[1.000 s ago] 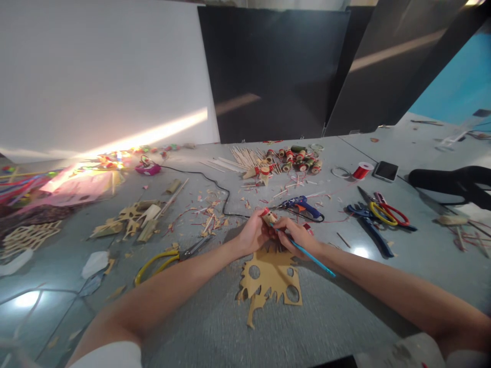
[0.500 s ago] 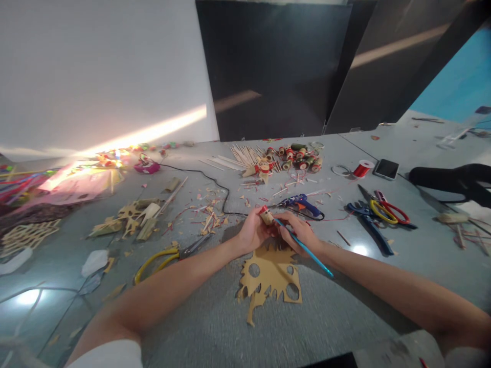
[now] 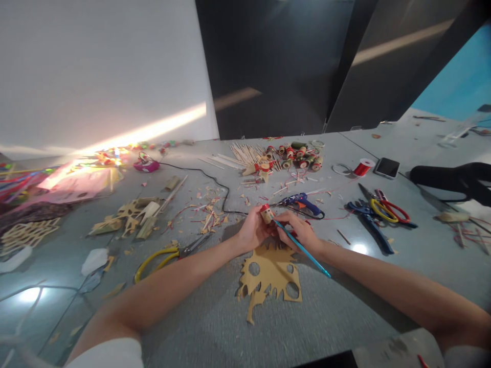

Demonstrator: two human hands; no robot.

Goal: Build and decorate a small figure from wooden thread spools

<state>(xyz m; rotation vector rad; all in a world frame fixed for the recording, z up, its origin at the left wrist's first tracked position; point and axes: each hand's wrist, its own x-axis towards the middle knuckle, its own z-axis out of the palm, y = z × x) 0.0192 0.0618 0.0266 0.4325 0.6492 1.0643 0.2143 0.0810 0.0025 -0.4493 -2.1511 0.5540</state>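
Near the middle of the table, my left hand grips a small wooden figure with a red top. My right hand holds a thin blue brush-like stick, its upper end touching or very near the figure's face. The stick slants down to the right. Just below both hands lies a cut-out brown cardboard sheet with round holes and jagged edges. Fingertips of both hands nearly meet, and parts of them are hidden behind the figure and the knuckles.
Behind my hands lie a blue glue gun, wooden sticks and several red-banded pieces. Yellow-handled scissors are at left. Pliers, a red spool and a phone sit at right.
The figure is turned slightly more upright in my left hand. My right hand and the blue stick have shifted very slightly left.
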